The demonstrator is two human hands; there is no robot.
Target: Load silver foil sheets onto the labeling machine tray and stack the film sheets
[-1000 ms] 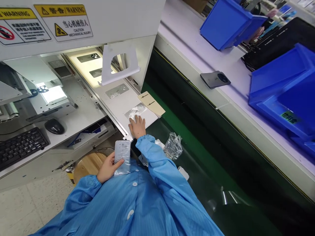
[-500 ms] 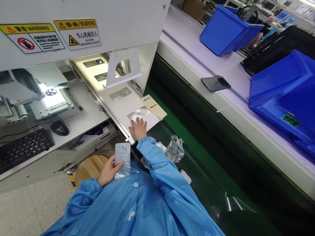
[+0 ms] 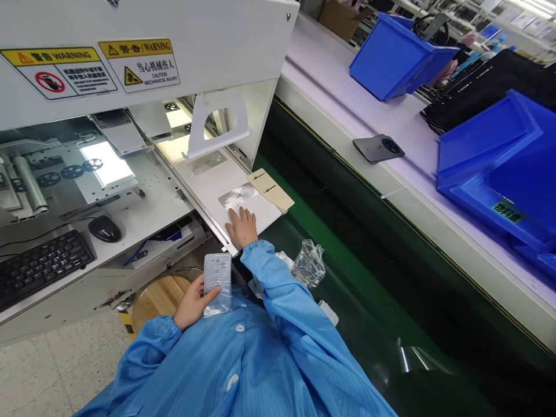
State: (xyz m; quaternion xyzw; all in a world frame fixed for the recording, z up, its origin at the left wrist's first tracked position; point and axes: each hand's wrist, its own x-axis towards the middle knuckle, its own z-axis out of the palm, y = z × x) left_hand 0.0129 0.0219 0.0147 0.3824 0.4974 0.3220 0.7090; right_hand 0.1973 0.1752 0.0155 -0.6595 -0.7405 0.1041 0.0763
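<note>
My right hand (image 3: 243, 227) flat, fingers spread, tips on cover (image 3: 237, 197) lying on tray (image 3: 266, 212) ahead. My left hand (image 3: 191, 302) grips second cover (image 3: 216, 282) near chest. Judged step: seating cover; needs light, even pressure.

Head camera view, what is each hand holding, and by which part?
The left hand grips the bagged phone cover by its lower half, thumb across the front. The right hand holds nothing; it lies flat on the white tray.
</note>
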